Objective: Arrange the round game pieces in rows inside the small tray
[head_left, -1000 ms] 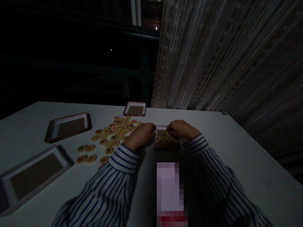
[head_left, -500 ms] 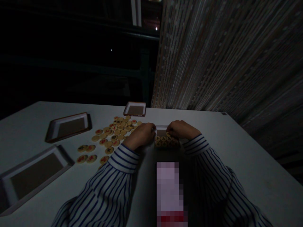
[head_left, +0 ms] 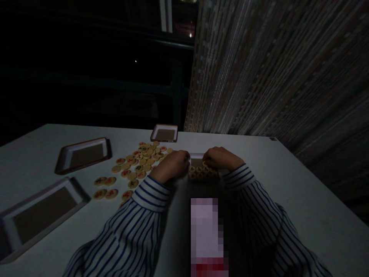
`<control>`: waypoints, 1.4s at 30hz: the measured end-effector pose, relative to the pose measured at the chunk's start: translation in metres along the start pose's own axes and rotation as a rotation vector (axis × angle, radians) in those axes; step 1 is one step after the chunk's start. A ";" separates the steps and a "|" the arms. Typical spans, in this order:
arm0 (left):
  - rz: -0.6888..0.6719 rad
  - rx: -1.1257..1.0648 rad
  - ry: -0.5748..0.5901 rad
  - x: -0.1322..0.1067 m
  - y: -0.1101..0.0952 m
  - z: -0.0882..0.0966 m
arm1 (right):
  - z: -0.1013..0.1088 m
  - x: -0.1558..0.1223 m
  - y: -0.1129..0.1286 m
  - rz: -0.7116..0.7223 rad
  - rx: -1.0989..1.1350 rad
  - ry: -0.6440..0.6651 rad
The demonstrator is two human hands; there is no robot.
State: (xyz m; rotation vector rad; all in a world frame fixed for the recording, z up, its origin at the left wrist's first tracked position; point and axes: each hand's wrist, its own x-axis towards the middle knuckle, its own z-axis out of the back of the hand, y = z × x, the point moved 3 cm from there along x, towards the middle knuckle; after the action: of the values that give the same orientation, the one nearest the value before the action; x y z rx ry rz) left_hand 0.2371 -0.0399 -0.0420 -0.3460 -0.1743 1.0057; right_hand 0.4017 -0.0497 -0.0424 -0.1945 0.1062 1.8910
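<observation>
A small open box (head_left: 197, 154) stands on the table in front of me. Round wooden xiangqi pieces (head_left: 198, 169) with dark characters line its near part in rows, while its far part shows a bare brown bottom. My left hand (head_left: 173, 165) is closed, its fingertips pinching the box's left rim. From the other side my right hand (head_left: 224, 157) reaches over the box, thumb and fingers pressed together on a piece at the rows' far edge. That piece is partly hidden by the fingers. Loose xiangqi pieces (head_left: 147, 161) with red or dark characters, some blank side up, lie left of my left hand.
On the white table (head_left: 288, 200), a shallow tray (head_left: 108, 148) and a larger tray (head_left: 82, 190) lie at the left. A smaller tray (head_left: 176, 134) sits at the back. A pixelated patch covers the near middle. A string curtain (head_left: 230, 77) hangs behind the table.
</observation>
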 end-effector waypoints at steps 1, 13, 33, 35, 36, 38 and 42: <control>0.001 0.002 0.002 0.000 0.000 0.000 | 0.000 0.000 0.000 0.002 -0.001 -0.003; -0.019 0.008 0.017 -0.001 -0.001 0.001 | 0.002 -0.001 0.000 -0.003 0.012 0.016; -0.002 0.003 0.016 -0.001 -0.001 0.001 | 0.000 0.000 -0.002 0.001 0.008 0.018; -0.003 0.001 0.024 -0.001 0.000 0.001 | 0.001 0.000 -0.002 0.009 0.015 0.008; -0.007 -0.001 0.027 -0.001 0.000 0.001 | 0.001 0.000 -0.001 0.012 0.017 0.001; -0.014 -0.002 0.025 0.000 -0.001 0.001 | 0.002 0.000 0.000 0.014 0.019 -0.004; 0.002 -0.007 0.036 0.000 0.000 0.001 | 0.002 -0.001 0.001 0.010 0.032 0.018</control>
State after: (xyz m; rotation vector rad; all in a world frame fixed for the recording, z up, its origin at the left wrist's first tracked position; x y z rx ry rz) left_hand 0.2373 -0.0401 -0.0414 -0.3702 -0.1444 1.0003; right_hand 0.4008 -0.0503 -0.0408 -0.1899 0.1493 1.8961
